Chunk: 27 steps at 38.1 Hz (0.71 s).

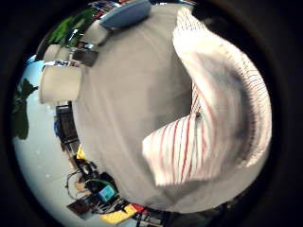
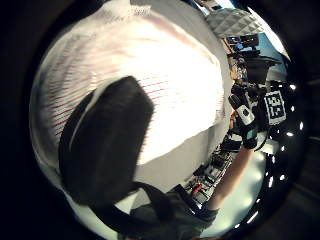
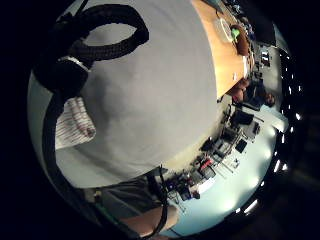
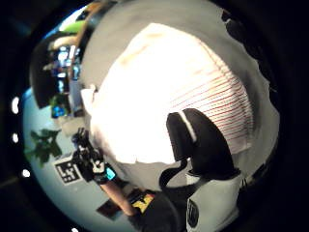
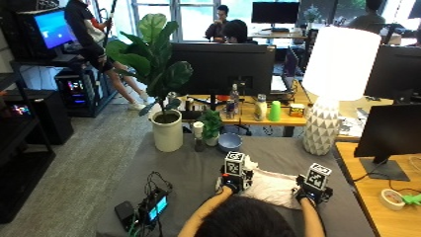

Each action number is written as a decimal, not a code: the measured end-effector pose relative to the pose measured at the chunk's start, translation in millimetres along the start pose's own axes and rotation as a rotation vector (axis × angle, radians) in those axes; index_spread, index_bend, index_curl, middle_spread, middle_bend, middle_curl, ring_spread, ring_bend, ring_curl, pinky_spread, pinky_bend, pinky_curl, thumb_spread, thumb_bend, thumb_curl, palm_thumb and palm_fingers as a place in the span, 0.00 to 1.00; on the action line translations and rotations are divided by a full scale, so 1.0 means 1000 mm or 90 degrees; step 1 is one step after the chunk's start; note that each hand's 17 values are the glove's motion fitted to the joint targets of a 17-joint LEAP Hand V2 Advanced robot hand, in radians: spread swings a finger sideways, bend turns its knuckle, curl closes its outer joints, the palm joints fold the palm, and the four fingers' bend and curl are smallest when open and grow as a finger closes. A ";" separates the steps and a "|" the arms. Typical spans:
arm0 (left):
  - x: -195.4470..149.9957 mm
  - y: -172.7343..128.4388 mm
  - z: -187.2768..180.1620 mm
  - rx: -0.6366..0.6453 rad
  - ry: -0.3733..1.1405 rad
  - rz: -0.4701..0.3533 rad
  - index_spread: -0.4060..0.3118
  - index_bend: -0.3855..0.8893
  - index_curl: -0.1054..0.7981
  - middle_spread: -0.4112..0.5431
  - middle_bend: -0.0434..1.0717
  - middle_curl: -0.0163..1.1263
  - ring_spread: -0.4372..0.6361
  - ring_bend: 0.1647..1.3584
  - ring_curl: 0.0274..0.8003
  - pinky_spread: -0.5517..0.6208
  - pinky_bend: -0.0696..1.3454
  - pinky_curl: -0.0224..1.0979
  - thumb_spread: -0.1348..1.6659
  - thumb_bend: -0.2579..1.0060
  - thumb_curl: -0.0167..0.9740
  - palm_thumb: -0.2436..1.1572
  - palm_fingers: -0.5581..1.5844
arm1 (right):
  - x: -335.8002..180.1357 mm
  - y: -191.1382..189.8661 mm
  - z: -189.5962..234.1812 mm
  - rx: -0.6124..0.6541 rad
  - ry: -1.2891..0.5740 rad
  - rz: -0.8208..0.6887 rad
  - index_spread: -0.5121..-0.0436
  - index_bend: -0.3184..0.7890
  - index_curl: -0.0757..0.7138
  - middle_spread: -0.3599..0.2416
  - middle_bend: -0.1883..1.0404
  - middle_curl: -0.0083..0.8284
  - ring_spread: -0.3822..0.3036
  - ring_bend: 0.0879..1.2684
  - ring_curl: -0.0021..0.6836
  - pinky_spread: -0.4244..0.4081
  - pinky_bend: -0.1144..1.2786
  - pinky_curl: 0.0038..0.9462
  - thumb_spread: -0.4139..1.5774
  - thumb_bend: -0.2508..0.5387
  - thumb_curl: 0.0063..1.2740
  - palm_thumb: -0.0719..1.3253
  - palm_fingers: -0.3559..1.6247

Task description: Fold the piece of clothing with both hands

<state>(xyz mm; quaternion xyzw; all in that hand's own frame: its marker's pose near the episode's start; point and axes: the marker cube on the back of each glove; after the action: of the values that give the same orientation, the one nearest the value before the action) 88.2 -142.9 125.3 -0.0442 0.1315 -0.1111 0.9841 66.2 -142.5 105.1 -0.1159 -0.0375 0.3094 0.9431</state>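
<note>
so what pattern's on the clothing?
White with thin red stripes; clothing shows it best in the left little finger side palm view.

**Striped garment seen beneath the right palm**

A pale garment with thin red stripes is seen spread on a grey surface, filling much of the view. A black-gloved thumb is laid against its striped edge. Beyond the garment's far side, another gloved hand is seen above the surface's edge. A leafy plant is visible behind.

no text, label or number reads clearly on anything here.
</note>
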 end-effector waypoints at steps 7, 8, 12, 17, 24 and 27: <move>-0.013 -0.002 0.044 -0.112 -0.008 -0.051 0.49 0.43 0.53 0.54 0.17 0.25 0.61 0.31 0.43 0.73 0.30 0.33 0.72 0.16 0.24 0.18 0.29 | -0.008 0.049 0.018 0.049 0.038 0.100 0.61 0.31 0.33 0.57 0.30 0.53 0.47 0.34 0.61 0.52 0.53 0.44 0.80 0.23 0.29 0.43 0.50; -0.014 -0.003 0.048 -0.113 -0.006 -0.047 0.49 0.43 0.53 0.54 0.17 0.25 0.63 0.31 0.43 0.74 0.30 0.33 0.70 0.15 0.24 0.15 0.28 | -0.009 0.063 0.019 0.042 0.046 0.106 0.61 0.32 0.33 0.57 0.29 0.52 0.48 0.33 0.61 0.53 0.55 0.44 0.80 0.24 0.28 0.41 0.49; -0.012 -0.010 0.053 -0.067 0.019 -0.013 0.48 0.41 0.51 0.55 0.19 0.25 0.69 0.30 0.41 0.79 0.31 0.32 0.65 0.12 0.22 0.08 0.25 | -0.015 0.020 0.033 0.118 0.048 0.128 0.64 0.34 0.31 0.59 0.29 0.51 0.51 0.33 0.61 0.52 0.59 0.45 0.80 0.26 0.26 0.39 0.47; -0.014 -0.005 0.054 -0.115 0.014 -0.042 0.47 0.42 0.49 0.57 0.20 0.25 0.73 0.29 0.38 0.82 0.30 0.32 0.62 0.13 0.20 0.08 0.25 | -0.018 0.000 0.035 0.218 -0.016 0.118 0.72 0.34 0.29 0.58 0.34 0.52 0.43 0.41 0.61 0.41 0.61 0.43 0.81 0.34 0.26 0.44 0.61; -0.017 -0.004 0.044 -0.171 0.044 -0.048 0.47 0.42 0.48 0.57 0.19 0.25 0.77 0.29 0.37 0.84 0.29 0.31 0.60 0.15 0.19 0.12 0.23 | -0.025 -0.007 0.027 0.257 -0.073 0.069 0.72 0.47 0.38 0.49 0.40 0.57 0.33 0.43 0.64 0.25 0.59 0.44 0.79 0.52 0.30 0.68 0.82; -0.024 -0.003 0.031 -0.177 0.042 -0.058 0.47 0.42 0.48 0.58 0.19 0.24 0.78 0.28 0.36 0.85 0.29 0.31 0.63 0.19 0.19 0.17 0.23 | -0.029 -0.013 0.017 0.212 -0.084 0.051 0.71 0.47 0.43 0.45 0.43 0.59 0.30 0.45 0.68 0.22 0.59 0.45 0.77 0.54 0.31 0.73 0.85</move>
<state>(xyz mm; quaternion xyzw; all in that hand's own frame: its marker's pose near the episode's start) 73.8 -138.1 161.6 -0.1820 0.1761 -0.1378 0.9575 47.5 -166.6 124.8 0.0613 -0.0428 0.3559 0.9315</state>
